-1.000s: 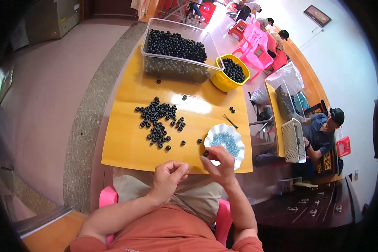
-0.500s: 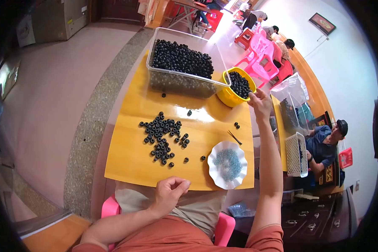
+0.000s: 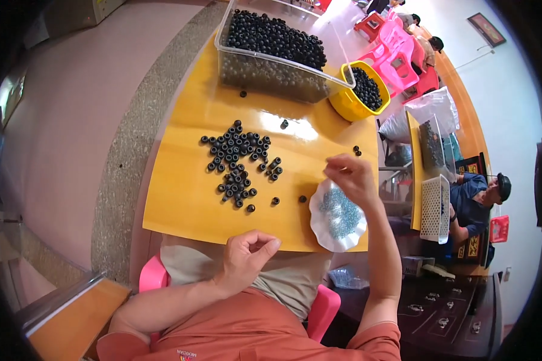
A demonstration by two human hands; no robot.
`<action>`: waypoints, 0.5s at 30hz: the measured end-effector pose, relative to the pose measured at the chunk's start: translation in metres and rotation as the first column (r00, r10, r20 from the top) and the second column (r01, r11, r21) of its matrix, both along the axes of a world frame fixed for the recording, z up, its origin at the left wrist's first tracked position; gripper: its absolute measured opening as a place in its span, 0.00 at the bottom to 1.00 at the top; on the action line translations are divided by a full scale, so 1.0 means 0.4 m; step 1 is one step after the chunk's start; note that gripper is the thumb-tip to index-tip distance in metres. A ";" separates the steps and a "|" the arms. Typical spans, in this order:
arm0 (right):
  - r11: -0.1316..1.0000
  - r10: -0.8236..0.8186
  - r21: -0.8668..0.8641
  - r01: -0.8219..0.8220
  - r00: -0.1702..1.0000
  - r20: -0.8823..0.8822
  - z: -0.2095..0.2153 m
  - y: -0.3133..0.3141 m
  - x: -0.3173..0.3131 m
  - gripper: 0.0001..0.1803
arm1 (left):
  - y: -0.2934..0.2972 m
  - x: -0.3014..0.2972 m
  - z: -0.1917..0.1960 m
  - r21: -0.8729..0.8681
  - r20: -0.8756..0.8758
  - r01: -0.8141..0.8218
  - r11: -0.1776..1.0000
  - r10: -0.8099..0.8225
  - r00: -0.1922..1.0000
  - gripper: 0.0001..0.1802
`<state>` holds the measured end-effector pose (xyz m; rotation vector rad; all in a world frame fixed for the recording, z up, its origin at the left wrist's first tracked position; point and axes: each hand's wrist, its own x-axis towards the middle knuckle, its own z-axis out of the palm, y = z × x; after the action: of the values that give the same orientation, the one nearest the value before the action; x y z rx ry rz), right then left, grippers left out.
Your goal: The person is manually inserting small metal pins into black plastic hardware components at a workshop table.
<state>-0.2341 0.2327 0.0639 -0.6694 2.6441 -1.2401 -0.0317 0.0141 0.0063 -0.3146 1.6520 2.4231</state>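
My left hand (image 3: 247,256) is held at the table's near edge, fingers curled and thumb against the forefinger; anything inside is hidden. My right hand (image 3: 352,177) hovers over the far rim of a white scalloped dish (image 3: 322,231), its fingertips drawn together. I cannot make out what they hold. Tiny pale-blue pieces (image 3: 342,213) fill the middle of the dish. Left of it, a loose cluster of small black rounded pieces with holes (image 3: 232,150) is spread on the yellow tabletop (image 3: 180,204). The dark, thin tweezer-like tool is out of sight around my right hand.
A clear plastic bin (image 3: 271,75) full of black pieces stands at the table's far end, beside a yellow tub (image 3: 349,108) of the same. Single pieces lie scattered. At right, a person (image 3: 473,198) sits by a white perforated basket (image 3: 433,210). Pink chairs (image 3: 397,48) stand beyond.
My right hand has come back from the yellow tub to above the white dish. The view has shifted, so the table appears higher. My left hand stays near the table edge.
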 end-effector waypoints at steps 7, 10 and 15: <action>0.873 0.288 0.456 -0.174 0.938 -0.193 0.045 -0.074 0.126 0.14 | 0.016 0.012 -0.013 0.001 -0.004 0.018 1.000 -0.018 1.000 0.09; 0.815 0.302 0.559 -0.153 0.935 -0.184 0.047 -0.084 0.152 0.15 | 0.019 0.014 -0.007 0.011 -0.014 0.012 1.000 -0.012 1.000 0.08; 0.771 0.338 0.627 -0.113 0.907 -0.252 0.014 -0.098 0.177 0.15 | 0.025 0.022 -0.012 0.034 -0.057 -0.011 0.999 0.013 0.998 0.08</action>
<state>-0.1633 0.1934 0.0694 -1.1210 2.8633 -0.1699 -0.0231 0.0242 0.0015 -0.2530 1.6350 2.4884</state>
